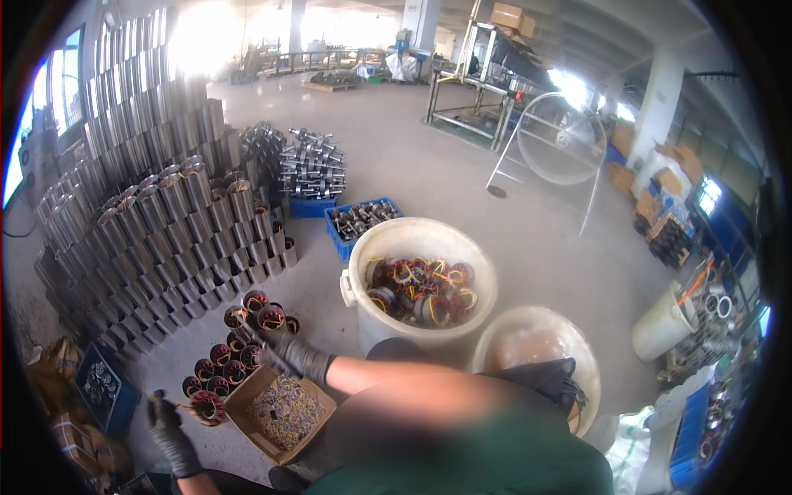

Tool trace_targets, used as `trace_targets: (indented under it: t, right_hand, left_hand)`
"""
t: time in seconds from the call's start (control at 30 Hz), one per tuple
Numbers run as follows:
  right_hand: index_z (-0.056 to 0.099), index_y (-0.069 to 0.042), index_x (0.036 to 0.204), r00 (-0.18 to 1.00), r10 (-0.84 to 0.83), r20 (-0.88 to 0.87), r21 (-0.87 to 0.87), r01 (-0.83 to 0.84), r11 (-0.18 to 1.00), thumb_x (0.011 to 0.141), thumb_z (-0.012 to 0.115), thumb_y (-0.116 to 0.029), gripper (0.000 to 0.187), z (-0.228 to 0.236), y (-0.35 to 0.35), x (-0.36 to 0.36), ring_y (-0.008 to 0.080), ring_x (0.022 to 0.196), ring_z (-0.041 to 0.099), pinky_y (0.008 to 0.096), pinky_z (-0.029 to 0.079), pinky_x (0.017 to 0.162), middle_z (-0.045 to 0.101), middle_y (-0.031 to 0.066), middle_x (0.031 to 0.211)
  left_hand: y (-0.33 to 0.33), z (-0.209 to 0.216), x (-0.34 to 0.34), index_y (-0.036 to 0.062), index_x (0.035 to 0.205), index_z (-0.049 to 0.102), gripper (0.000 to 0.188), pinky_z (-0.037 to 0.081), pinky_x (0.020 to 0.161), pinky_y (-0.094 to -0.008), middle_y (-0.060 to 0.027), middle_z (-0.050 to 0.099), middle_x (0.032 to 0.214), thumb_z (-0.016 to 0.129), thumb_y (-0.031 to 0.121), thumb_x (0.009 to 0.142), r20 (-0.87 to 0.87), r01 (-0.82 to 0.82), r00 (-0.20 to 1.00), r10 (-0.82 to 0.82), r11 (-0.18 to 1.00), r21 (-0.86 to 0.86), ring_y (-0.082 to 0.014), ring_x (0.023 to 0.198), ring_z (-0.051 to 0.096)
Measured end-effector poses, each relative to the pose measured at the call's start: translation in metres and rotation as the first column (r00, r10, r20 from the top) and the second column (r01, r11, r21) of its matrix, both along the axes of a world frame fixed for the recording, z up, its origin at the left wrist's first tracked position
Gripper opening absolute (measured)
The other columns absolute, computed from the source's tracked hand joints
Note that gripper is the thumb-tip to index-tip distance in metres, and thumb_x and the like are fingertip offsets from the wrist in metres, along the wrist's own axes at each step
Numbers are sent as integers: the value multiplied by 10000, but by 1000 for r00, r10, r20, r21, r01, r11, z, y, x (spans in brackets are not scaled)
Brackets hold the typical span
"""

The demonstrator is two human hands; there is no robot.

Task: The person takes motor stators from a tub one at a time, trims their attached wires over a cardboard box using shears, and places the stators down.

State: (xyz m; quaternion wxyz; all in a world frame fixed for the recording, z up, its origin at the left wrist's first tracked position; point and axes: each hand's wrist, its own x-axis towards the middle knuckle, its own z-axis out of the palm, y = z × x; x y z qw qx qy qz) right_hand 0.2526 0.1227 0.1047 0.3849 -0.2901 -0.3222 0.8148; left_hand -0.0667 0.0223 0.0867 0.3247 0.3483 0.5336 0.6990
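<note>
Several wound stators with red and copper coils stand in a cluster on the floor. My right hand, in a black glove, reaches across to them, and its fingers rest on the upper ones; whether it grips one is unclear. In the lower left my left hand, also gloved, is closed on a small thin piece. It is beside a single stator. An open cardboard box of small coloured bits lies between my hands.
A white bucket holds wound stators with coloured wires. A second bucket to its right has a black glove on its rim. Stacked metal cylinders rise at left. Blue crates of rotors sit behind, and a fan stand is farther back.
</note>
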Motion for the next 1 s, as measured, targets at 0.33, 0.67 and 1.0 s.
trace_targets:
  t: [0.33, 0.67, 1.0]
  right_hand:
    - [583, -60, 1058, 297, -763, 574, 817, -147, 558, 831, 698, -441, 458, 30, 107, 212, 246, 753, 657, 389, 524, 673, 666, 150, 838]
    - [553, -82, 1238, -173, -362, 916, 279, -375, 884, 718, 710, -348, 605, -2, 82, 323, 364, 1085, 604, 419, 468, 932, 636, 227, 1127]
    - [163, -250, 1526, -590, -62, 805, -310, -508, 804, 890, 491, -429, 737, 23, 32, 282, 303, 1464, 103, 426, 149, 1183, 33, 50, 1601]
  left_hand:
    - [-143, -13, -126, 88, 1147, 640, 294, 486, 828, -402, -115, 674, 1120, 596, 228, 892, -456, -282, 882, 122, 911, -301, -306, 963, 638]
    - [-277, -56, -76, 76, 1141, 638, 289, 488, 828, -398, -114, 675, 1110, 598, 206, 886, -819, -639, 545, -178, 544, -544, -295, 966, 636]
    - [-305, -67, -60, 64, 1136, 637, 286, 489, 829, -393, -112, 675, 1100, 600, 184, 879, -829, -682, 504, -244, 477, -555, -283, 969, 635]
